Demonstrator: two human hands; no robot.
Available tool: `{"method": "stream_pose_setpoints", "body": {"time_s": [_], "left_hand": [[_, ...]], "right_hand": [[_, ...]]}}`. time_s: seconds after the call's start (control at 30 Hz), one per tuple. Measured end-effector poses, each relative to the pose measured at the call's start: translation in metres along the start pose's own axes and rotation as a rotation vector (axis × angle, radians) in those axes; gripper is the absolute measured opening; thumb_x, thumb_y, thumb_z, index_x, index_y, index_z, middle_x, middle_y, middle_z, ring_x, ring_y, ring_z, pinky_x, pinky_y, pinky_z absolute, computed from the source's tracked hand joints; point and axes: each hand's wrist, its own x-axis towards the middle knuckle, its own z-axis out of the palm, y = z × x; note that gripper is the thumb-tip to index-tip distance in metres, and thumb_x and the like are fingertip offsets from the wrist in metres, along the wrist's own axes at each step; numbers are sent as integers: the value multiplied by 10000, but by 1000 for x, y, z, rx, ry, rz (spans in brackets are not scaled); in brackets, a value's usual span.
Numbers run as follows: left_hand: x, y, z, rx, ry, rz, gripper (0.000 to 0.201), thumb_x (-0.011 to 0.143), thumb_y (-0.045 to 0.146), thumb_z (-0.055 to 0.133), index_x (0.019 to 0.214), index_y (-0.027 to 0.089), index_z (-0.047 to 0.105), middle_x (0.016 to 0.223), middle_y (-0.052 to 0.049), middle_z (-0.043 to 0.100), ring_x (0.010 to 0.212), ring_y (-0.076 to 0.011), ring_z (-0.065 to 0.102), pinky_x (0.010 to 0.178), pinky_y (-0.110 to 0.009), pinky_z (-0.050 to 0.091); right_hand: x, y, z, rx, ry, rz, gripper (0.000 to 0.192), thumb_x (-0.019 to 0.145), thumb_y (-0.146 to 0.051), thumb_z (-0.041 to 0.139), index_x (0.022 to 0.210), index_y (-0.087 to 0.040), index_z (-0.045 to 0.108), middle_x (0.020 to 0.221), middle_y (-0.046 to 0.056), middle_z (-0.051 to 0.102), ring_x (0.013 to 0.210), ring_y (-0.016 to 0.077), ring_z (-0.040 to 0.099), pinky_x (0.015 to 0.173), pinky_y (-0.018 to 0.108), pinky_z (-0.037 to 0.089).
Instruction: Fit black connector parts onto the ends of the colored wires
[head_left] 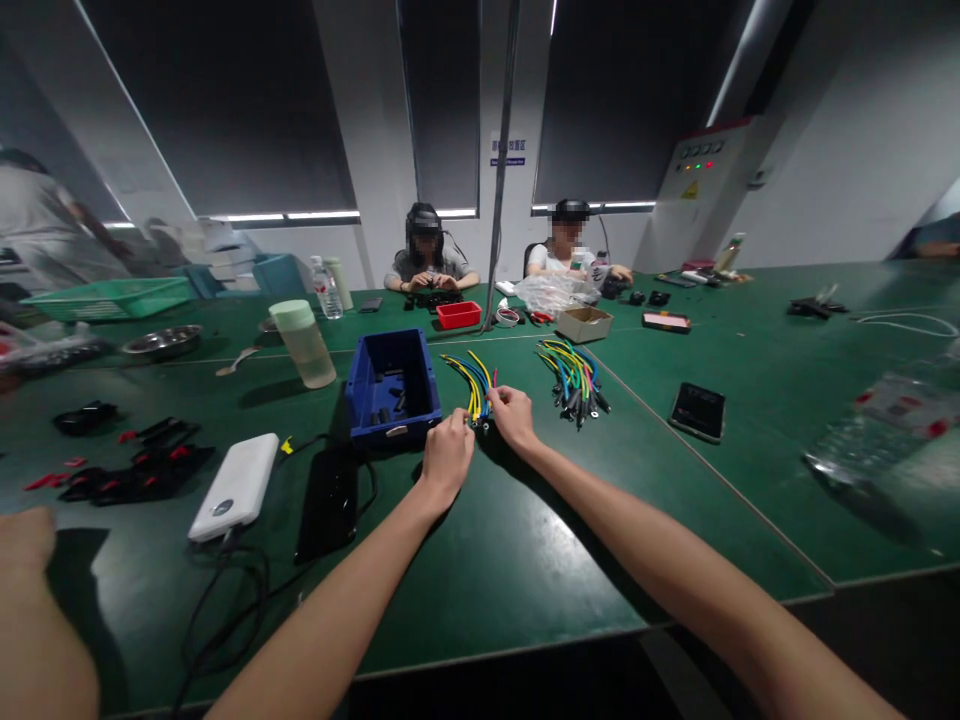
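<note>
Both hands are on the near bundle of coloured wire leads (471,385), which lies on the green table (480,560) just right of the blue parts bin (391,385). Left hand (447,458) is curled, fingers pinched at the near ends of the leads; right hand (513,413) is also curled, fingertips touching the same ends from the right. Whether either one actually grips a single lead I can't tell, too small. Progress, as a judgement: sorting or fitting of lead ends looks mid-way. A second bundle (574,375) of the same yellow, green and blue leads, with dark connectors at the near ends, sits apart to the right and is untouched. The bin holds only a few dark small parts, so it's mostly unfilled or mostly used up; can't tell which. Further out: white power bank (236,485) and a dark phone (328,503) near left with cables, another phone (698,411) right, frosted cup (304,343) far left of the bin, red tray (458,315) and cardboard box (583,323) beyond. Two co-workers sit at the far side, hands on their own work. Writing: a blue-and-white wall sign (508,152) between the windows, characters not legible; a water bottle label (892,405) at right is blurred. No readable brands.
</note>
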Motion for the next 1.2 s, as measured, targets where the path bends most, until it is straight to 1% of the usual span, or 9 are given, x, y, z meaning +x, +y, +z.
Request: {"method": "stream_pose_setpoints", "body": {"time_s": [0.13,0.23,0.53,0.63,0.8,0.9,0.97,1.1,1.2], "left_hand": [[1,0,6,-116,19,38,139,846,136,496,953,198,559,881,-38,671,780,-164,638,721,-248,462],[2,-2,10,-185,19,81,153,797,83,527,899,192,562,856,-36,656,771,-158,625,715,-244,470],[3,-4,7,-258,169,184,170,773,71,544,897,185,565,835,-34,640,764,-175,623,719,-285,491],[3,-3,3,-242,263,190,135,796,92,536,894,178,571,834,-37,640,767,-172,622,733,-287,489],[4,-1,-5,-251,466,134,31,823,165,559,849,169,575,775,-23,632,721,-155,619,711,-272,489],[4,1,-8,-273,549,138,39,818,188,587,850,170,573,783,-19,643,724,-148,625,710,-263,491],[2,3,-10,-314,561,155,41,812,189,597,816,173,559,792,-18,651,730,-145,629,713,-258,492],[2,3,-10,-396,487,186,132,809,181,591,699,178,519,795,-25,656,750,-145,634,725,-261,491],[4,-1,-8,-413,422,202,172,806,181,580,654,180,500,789,-32,653,756,-148,633,722,-264,495]], "right_hand": [[0,11,-7,43,-65,23,354,798,-361,443,672,-134,682,610,40,638,558,137,524,576,235,371],[0,13,-9,8,-101,25,337,791,-335,449,671,-133,691,603,39,638,563,135,532,576,227,367],[0,14,-6,-67,-175,-35,318,806,-323,480,636,-140,676,579,32,622,550,127,528,540,216,329],[-1,14,-8,-38,-228,-49,366,837,-364,472,624,-143,672,552,24,611,523,123,522,522,216,323],[-2,12,-9,83,-370,-74,465,896,-456,395,767,-133,704,490,8,581,502,127,546,548,220,366],[1,14,-7,182,-336,-54,444,882,-484,423,757,-141,677,547,15,611,514,119,547,533,216,375],[4,18,-6,315,-286,33,423,860,-508,448,757,-148,645,594,15,628,459,97,503,468,209,357],[13,25,-5,631,-210,211,344,826,-488,499,822,-159,601,690,9,645,327,42,366,334,198,271],[19,28,-7,747,-131,268,255,802,-404,550,813,-153,593,647,-8,619,319,35,375,315,180,276]]}}
